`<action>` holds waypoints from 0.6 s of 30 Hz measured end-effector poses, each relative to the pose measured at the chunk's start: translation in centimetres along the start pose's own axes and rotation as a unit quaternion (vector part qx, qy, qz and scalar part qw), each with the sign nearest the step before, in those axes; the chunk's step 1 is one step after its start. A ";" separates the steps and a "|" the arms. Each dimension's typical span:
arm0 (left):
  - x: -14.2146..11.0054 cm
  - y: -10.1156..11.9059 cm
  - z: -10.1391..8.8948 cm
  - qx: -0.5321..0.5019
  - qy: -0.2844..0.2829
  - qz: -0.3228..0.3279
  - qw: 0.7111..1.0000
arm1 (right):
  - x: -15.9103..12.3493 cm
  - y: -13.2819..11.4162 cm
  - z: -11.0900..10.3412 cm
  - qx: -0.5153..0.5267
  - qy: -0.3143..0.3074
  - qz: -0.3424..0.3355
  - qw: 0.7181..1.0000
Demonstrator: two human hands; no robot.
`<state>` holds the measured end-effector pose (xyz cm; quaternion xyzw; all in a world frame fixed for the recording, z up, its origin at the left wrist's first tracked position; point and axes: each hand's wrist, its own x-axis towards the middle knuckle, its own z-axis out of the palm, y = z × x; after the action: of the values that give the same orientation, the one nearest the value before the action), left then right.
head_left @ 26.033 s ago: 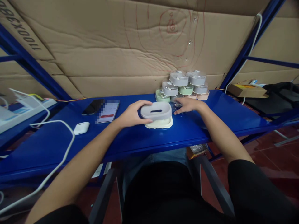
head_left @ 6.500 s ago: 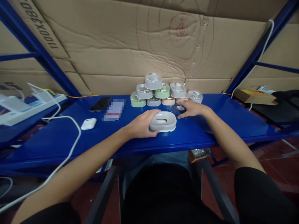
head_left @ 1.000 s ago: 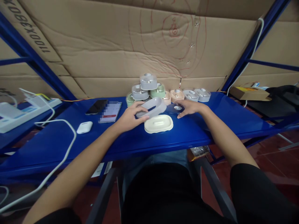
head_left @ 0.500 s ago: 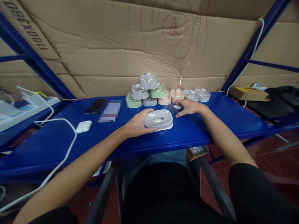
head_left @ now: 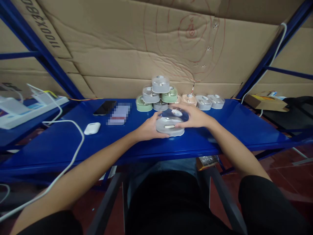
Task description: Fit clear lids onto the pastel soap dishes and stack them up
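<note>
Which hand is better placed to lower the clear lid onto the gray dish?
Probably the right hand: it holds the clear lid above the gray dish, while the left hand grasps the dish's side.

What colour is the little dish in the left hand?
The dish in the left hand is light grey, best seen in the head view.

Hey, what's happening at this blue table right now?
A person's left hand grips a gray oval dish on the blue table. The right hand holds a clear lid over it, tilted and apparently not yet seated. Behind them are lidded boxes, some stacked.
</note>
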<state>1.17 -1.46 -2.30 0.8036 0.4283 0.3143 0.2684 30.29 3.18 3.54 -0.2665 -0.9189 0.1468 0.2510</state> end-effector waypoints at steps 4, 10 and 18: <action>0.1 -0.6 0.3 -0.048 0.001 -0.012 0.999 | 0.3 -0.7 1.8 -0.011 -0.041 -0.008 0.999; 0.0 -0.8 -0.1 -0.068 -0.009 -0.039 0.997 | 0.1 0.5 3.2 -0.021 -0.056 -0.042 0.997; -0.2 -0.6 -0.7 0.027 -0.029 -0.049 0.998 | -0.6 -0.2 3.5 -0.044 -0.069 -0.004 0.997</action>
<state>0.28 -1.18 -2.35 0.7973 0.4673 0.2660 0.2740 28.79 2.23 0.47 -0.2631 -0.9406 0.1239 0.1753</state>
